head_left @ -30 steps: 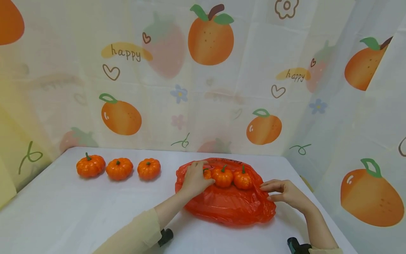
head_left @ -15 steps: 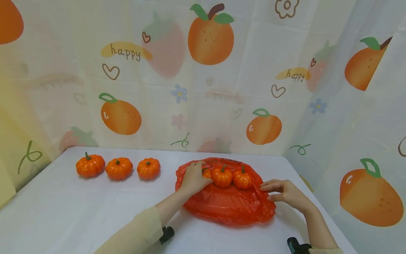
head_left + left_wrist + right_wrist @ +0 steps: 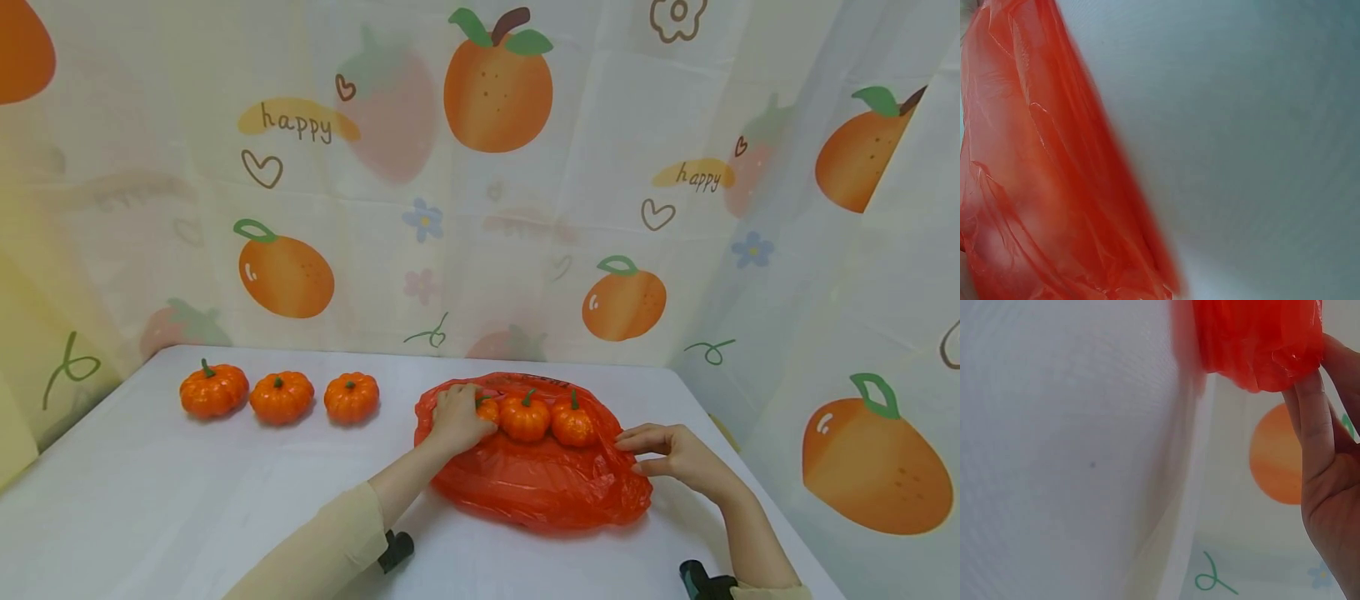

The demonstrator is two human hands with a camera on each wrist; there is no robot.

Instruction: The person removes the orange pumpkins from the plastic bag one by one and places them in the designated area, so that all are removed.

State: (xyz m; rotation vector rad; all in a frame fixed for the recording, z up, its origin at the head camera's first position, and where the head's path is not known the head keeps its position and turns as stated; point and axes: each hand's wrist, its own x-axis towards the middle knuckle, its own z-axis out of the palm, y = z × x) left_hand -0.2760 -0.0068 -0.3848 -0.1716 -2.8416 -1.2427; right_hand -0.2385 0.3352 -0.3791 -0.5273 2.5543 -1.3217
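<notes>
A red plastic bag (image 3: 536, 487) lies on the table with its mouth gaping upward. Inside sit three small orange pumpkins with green stems: a left one (image 3: 487, 411), a middle one (image 3: 524, 418) and a right one (image 3: 573, 423). My left hand (image 3: 456, 423) reaches into the left of the mouth, its thumb and fingers around the left pumpkin and partly covering it. My right hand (image 3: 678, 457) pinches the bag's right side. In the right wrist view, the right hand's fingers (image 3: 1316, 428) meet the bag (image 3: 1260, 344). The left wrist view shows mostly bag (image 3: 1041, 169).
Three more small pumpkins stand in a row at the back left: one (image 3: 213, 390), another (image 3: 282, 397) and a third (image 3: 352, 398). A white cloth covers the table (image 3: 187, 500). Behind rises a fruit-printed curtain (image 3: 510, 208).
My left hand has shifted slightly left, so a little more of the left pumpkin shows. The right hand and the other pumpkins stay where they were.
</notes>
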